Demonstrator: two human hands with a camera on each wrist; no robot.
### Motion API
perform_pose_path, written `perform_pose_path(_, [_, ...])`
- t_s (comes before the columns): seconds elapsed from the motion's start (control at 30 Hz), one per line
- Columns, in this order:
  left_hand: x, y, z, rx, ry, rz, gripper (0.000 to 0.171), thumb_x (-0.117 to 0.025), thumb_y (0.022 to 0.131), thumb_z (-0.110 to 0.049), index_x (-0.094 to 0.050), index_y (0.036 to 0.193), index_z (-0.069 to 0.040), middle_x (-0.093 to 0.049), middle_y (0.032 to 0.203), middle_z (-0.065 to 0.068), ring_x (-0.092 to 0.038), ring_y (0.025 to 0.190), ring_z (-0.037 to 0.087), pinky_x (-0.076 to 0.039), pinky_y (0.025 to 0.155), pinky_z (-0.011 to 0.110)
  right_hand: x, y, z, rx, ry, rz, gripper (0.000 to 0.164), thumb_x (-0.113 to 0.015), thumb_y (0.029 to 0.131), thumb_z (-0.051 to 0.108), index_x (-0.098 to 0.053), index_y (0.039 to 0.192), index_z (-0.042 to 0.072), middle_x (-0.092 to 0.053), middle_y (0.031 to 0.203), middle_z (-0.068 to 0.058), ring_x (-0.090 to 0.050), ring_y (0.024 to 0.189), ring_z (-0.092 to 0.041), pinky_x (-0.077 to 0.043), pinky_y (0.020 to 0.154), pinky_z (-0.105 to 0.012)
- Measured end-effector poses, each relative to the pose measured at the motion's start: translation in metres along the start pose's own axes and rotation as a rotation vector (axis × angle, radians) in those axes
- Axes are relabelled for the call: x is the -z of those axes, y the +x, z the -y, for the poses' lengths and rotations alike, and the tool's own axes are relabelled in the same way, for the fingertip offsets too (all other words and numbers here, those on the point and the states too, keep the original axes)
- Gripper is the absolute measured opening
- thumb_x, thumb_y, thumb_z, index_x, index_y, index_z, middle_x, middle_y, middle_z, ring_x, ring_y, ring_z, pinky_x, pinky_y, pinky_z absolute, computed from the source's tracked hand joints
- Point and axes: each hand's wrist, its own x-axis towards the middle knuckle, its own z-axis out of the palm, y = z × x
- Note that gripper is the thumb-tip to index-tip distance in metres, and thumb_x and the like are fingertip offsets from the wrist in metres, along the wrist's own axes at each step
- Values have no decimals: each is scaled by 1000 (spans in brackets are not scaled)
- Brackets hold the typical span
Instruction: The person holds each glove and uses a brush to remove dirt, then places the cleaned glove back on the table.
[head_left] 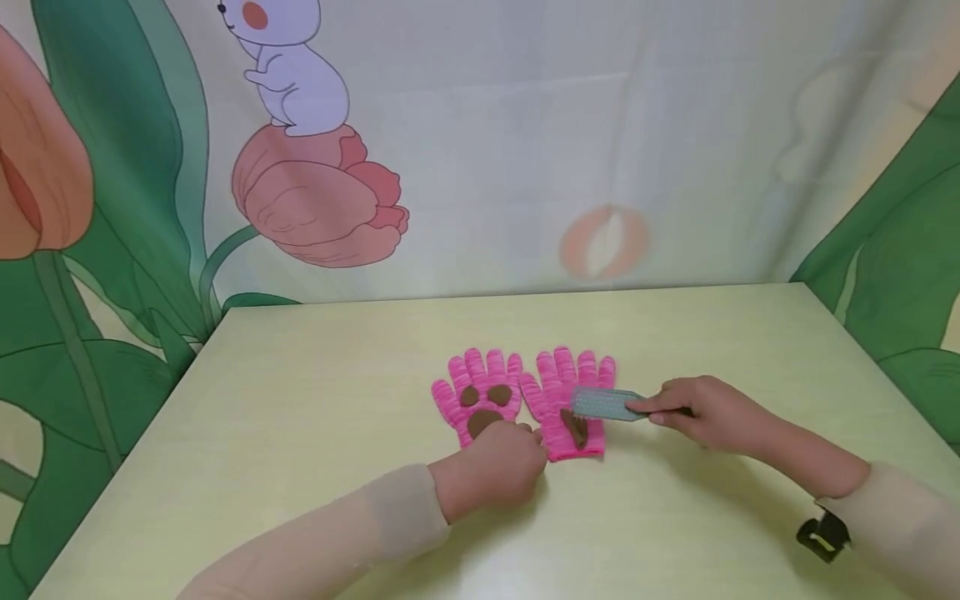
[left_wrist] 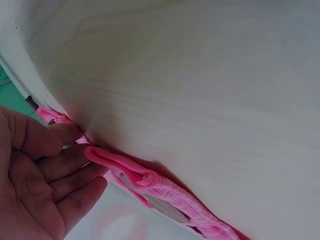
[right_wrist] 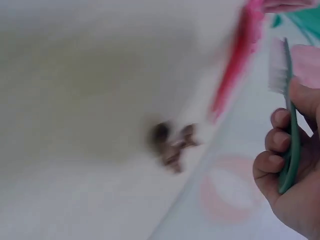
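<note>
Two pink striped knit gloves lie side by side on the table, fingers pointing away. The left glove [head_left: 498,414] has brown paw-like patches. Across the right glove [head_left: 551,421] lies a narrow brown piece [head_left: 576,429], blurred in the right wrist view. My left hand [head_left: 504,462] covers part of the left glove's cuff, its thumb and index finger [left_wrist: 70,132] pinching the near inner edge of the right glove. My right hand [head_left: 708,412] grips a green brush [right_wrist: 293,135] by its handle; the brush head, with pale bristles, hovers over the right glove, its contact unclear.
The pale yellow table [head_left: 315,400] extends around the gloves. Behind it hangs a printed cloth [head_left: 487,167] with tulips, leaves and a white animal. A black strap-like item [head_left: 822,535] sits at my right sleeve.
</note>
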Motion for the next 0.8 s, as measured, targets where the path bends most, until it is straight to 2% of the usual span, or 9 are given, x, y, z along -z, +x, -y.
perform_pose_path(0.1, [-1,-1,1,-2,5,-11,15,-63,94,-21,-73,83,-17,-74,89,-2,-48,67,10,-38,53,22,-7,16,15,9,12,-29,32,-70,94,7,-74,126,10,-53,72,8,-35,62,-1,-35,56,-19])
perform_pose_path(0.23, [-1,-2,1,-14,30,-35,20,-64,92,-20,-66,73,-18,-68,77,-5,-46,65,9,-34,51,21,-27,27,22,20,-2,6,34,-71,93,9,-73,127,12,-56,73,9,-32,62,4,-34,56,-18])
perform_pose_path(0.4, [2,1,-3,-21,6,-22,22,-63,93,-19,-65,71,-18,-65,74,-4,-44,64,10,-35,53,22,-36,8,6,-21,-102,-41,36,-77,88,8,-76,123,17,-51,68,12,-33,60,0,-55,92,-50])
perform_pose_path(0.47, [4,2,-4,-11,-12,-7,22,-63,93,-19,-65,71,-17,-63,74,-4,-44,64,11,-36,55,22,-34,-2,-3,-44,-115,-69,35,-77,87,6,-77,121,17,-63,75,6,-57,69,-7,-49,102,-66])
perform_pose_path(0.53, [5,3,-3,-3,-30,4,22,-63,93,-19,-65,71,-17,-61,72,-3,-44,64,12,-37,56,23,-29,-12,-13,-58,-99,-71,35,-76,88,4,-77,121,14,-72,87,-3,-70,85,-21,-57,98,-53])
perform_pose_path(0.6, [5,3,-2,3,-29,5,21,-63,93,-19,-65,72,-17,-62,73,-3,-44,64,12,-38,57,23,-23,-20,-21,-78,-97,-67,34,-75,89,4,-76,122,12,-74,93,-7,-71,89,-23,-61,81,-35])
perform_pose_path(0.63, [5,3,-2,2,-25,3,21,-64,92,-19,-65,71,-17,-63,74,-3,-44,64,12,-38,56,23,-20,-25,-24,-89,-104,-64,34,-74,89,4,-76,122,12,-74,93,-6,-71,87,-19,-56,69,-27])
perform_pose_path(0.73, [3,3,-2,-1,-22,4,18,-64,92,-19,-67,74,-17,-67,79,-3,-44,65,11,-37,56,22,-11,-35,-29,-118,-124,-53,34,-75,89,5,-76,122,11,-58,73,9,-38,64,2,-33,56,-17])
perform_pose_path(0.8, [2,4,-3,-1,-20,7,17,-64,93,-19,-69,76,-16,-68,80,-3,-44,65,11,-36,55,22,-5,-38,-26,-144,-134,-58,34,-74,90,6,-75,124,11,-51,71,11,-30,61,3,-31,54,-17])
